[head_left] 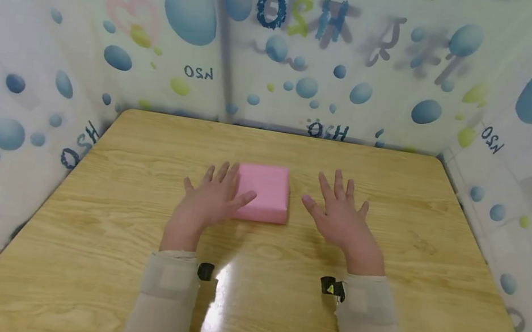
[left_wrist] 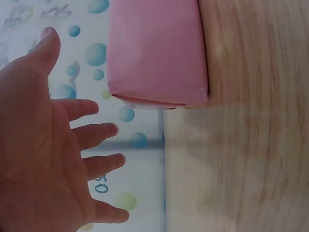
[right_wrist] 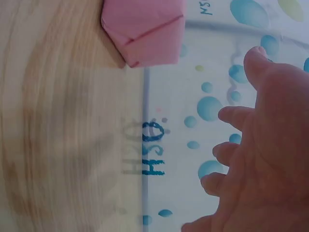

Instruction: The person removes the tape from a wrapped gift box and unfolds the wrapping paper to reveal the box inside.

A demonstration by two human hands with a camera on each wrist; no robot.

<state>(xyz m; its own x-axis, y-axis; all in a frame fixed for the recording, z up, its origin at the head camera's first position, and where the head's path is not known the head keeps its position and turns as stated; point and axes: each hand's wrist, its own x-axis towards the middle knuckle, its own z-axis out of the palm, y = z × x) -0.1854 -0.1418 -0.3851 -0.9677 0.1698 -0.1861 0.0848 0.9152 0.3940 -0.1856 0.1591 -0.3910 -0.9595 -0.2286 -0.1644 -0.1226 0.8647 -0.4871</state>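
A square pink box with a paper-like wrapping [head_left: 265, 186] lies on the wooden table between the two hands. In the head view my left hand [head_left: 210, 195] is at its left side, fingers spread, the thumb overlapping its near left part. The left wrist view shows the left palm [left_wrist: 43, 154] facing the box [left_wrist: 157, 53], apart from it. To the right of the box, with a gap, my right hand [head_left: 338, 214] spreads its fingers above the table. A folded flap shows on the box end [right_wrist: 149, 38] in the right wrist view. Neither hand holds anything.
The wooden table [head_left: 274, 316] has a light grain and a glossy reflection near the front. Patterned curtains [head_left: 270, 69] with blue bubbles and lettering stand behind it and at both sides. A small black wrist strap piece [head_left: 205, 272] sticks out beside the left sleeve.
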